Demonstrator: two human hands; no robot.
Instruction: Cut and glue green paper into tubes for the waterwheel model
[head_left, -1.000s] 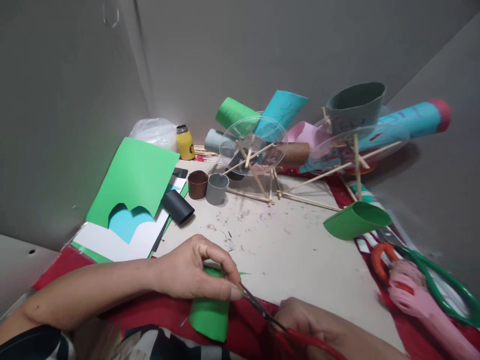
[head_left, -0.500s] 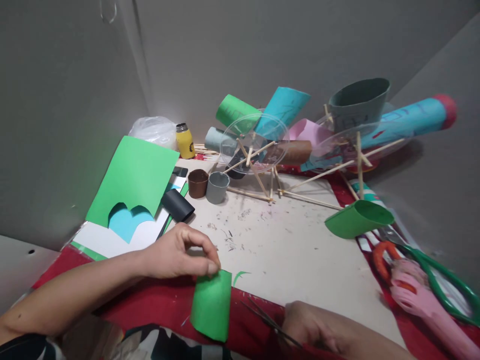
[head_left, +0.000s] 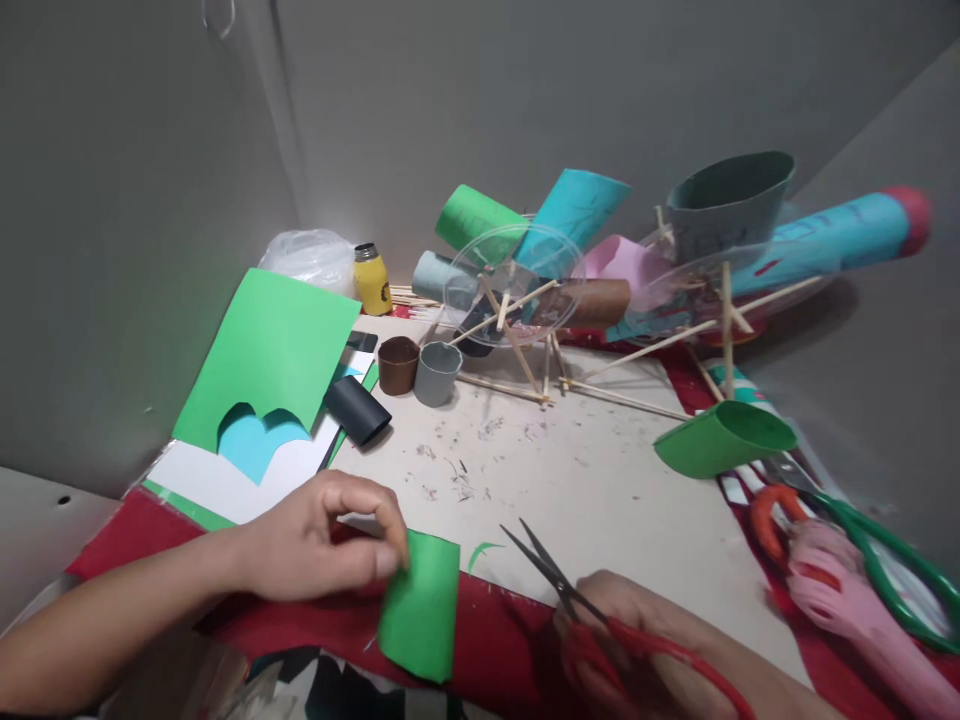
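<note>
My left hand (head_left: 322,545) pinches the top left corner of a small green paper piece (head_left: 421,618) at the near edge of the table. My right hand (head_left: 645,650) grips red-handled scissors (head_left: 592,615), whose blades stand apart and point up-left, a little right of the paper and not touching it. A thin green paper sliver (head_left: 481,551) lies on the board between paper and blades.
A cream work board (head_left: 600,490) lies on a red cloth. Green, blue and white paper sheets (head_left: 262,390) sit left, with black, brown and grey paper rolls. A stick-and-tube model (head_left: 570,280) stands behind. A green cone (head_left: 724,438), green scissors and a pink tool (head_left: 847,600) lie right.
The scissors left the green paper, moved right and opened. My left hand drew back left, still holding the paper, and a cut sliver now lies on the board.
</note>
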